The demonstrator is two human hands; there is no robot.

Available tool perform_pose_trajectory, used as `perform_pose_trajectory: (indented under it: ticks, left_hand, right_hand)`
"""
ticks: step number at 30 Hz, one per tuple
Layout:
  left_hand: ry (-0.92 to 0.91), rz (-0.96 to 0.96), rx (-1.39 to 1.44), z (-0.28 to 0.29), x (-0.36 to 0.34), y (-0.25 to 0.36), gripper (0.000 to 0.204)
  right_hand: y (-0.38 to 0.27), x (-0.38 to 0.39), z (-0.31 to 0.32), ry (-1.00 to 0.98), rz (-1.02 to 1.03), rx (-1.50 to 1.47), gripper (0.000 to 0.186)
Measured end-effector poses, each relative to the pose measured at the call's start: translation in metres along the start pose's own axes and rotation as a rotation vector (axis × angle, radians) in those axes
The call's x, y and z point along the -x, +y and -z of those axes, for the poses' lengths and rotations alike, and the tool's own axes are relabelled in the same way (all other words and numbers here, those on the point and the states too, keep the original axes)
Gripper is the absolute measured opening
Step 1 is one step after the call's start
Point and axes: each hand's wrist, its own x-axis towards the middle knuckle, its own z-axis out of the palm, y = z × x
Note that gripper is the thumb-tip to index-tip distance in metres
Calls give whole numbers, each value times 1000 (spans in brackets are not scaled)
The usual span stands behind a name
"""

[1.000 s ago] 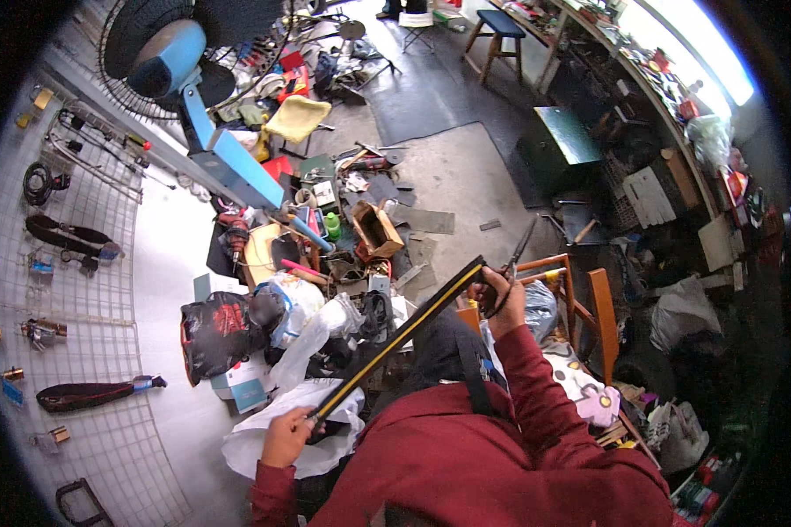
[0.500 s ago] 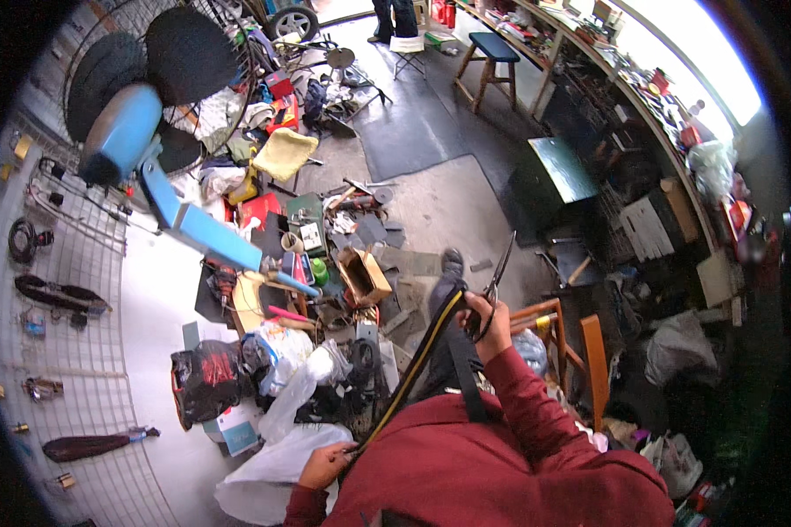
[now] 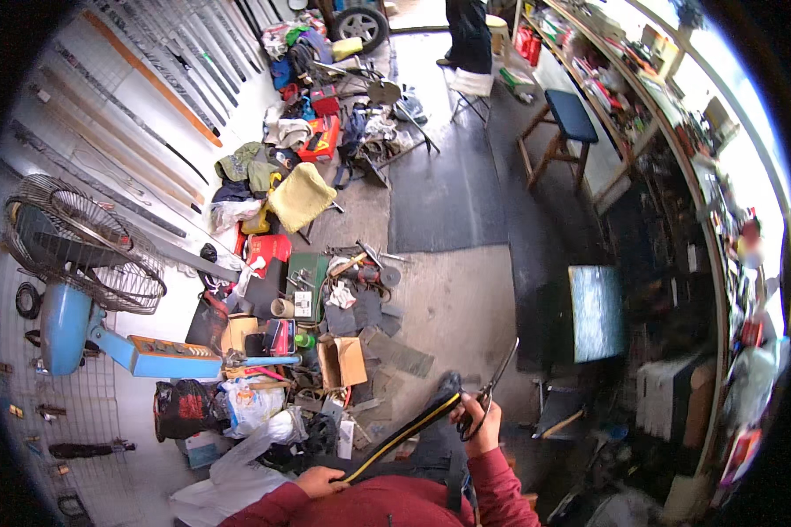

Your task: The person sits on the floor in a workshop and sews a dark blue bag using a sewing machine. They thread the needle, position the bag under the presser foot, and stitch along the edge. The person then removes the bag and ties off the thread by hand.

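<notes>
One black, yellow-striped flat strip [image 3: 403, 436] slants before us, our left hand [image 3: 319, 482] pinching its lower end, our right hand [image 3: 481, 426] gripping its upper end and long black-handled metal scissors [image 3: 504, 364]. We seem to be stretching it; the next move calls for well-placed blades.

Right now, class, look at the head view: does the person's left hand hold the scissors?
No, the right hand holds the scissors, while the left hand grips the black-and-yellow strip.
</notes>
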Motion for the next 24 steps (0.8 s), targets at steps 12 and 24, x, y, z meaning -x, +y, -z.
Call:
perform_pose_trajectory:
  ticks: [12, 24]
  left_hand:
    - [766, -101, 601, 184, -48, 84, 20]
    - [816, -238, 335, 343, -146, 137, 35]
  right_hand:
    - [-145, -120, 2, 251, 244, -206, 9]
    - [-226, -214, -134, -77, 288, 223, 11]
